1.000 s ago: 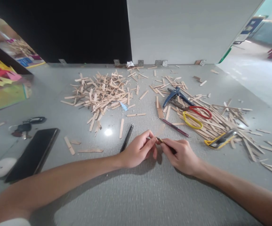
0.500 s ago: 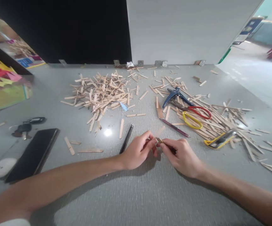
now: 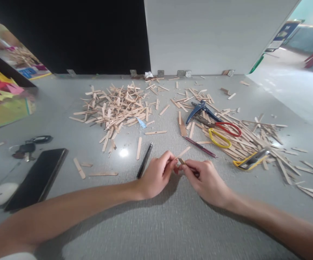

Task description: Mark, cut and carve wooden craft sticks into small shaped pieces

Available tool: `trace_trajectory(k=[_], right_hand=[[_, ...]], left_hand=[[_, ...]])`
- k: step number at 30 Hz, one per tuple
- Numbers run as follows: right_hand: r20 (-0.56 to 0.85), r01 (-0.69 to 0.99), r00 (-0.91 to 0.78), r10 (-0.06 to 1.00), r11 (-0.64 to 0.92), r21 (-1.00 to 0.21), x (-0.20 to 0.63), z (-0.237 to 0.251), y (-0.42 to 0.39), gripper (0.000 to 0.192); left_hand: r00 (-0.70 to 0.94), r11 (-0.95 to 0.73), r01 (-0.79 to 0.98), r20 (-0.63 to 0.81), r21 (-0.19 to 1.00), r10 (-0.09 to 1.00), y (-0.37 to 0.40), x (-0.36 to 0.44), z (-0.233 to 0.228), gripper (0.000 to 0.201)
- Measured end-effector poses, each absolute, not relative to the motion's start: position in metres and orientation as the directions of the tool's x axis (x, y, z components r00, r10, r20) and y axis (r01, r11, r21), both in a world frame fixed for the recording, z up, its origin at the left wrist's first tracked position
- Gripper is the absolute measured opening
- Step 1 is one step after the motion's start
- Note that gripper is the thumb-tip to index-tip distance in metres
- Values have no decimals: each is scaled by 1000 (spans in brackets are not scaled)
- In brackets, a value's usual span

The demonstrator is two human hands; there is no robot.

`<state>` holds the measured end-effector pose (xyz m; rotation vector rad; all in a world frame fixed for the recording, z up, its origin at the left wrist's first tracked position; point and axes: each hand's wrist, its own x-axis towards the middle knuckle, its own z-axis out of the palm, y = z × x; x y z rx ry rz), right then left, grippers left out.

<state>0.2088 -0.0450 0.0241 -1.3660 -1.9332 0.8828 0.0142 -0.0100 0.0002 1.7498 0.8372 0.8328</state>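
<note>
The left hand has its thumb and fingers pressed together, pinching a thin flat stick of pale wood, which points out beyond the fingertips, away from the person and to the right. The right hand pinches a small brownish-gold piece between thumb and forefinger; its kind I cannot tell. The fingertips of the two hands come close to each other — whether they touch is too small to see.

Just left of the grip lies a slim black pen, its lower end close beside the left wrist, so room on this side is narrow. Ahead and right is a dark red pen, and behind it dark-bladed scissors with one red and one yellow handle, near a blue-handled metal tool. Well to the right, a yellow-framed cutter rests at the near side of a spread of pale wooden sticks.

Toward the person, a broad stretch of the grey, fine-lined table gives the wrists room. Far ahead, the surface ends against an upright panel, half black and half white; far right, its edge runs slanting.
</note>
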Motion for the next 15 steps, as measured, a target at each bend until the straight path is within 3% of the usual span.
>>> trace_trajectory(k=[4, 10, 15], right_hand=[[114, 507, -347, 931, 289, -812, 210, 25, -45, 36], [174, 482, -332, 927, 326, -813, 209, 21, -43, 38], [209, 518, -306, 929, 346, -782, 210, 18, -43, 36]], left_hand=[[542, -261, 134, 150, 956, 827, -11, 14, 2, 34], [604, -49, 53, 7, 997, 797, -7, 14, 4, 45], [650, 57, -17, -32, 998, 759, -4, 15, 3, 49]])
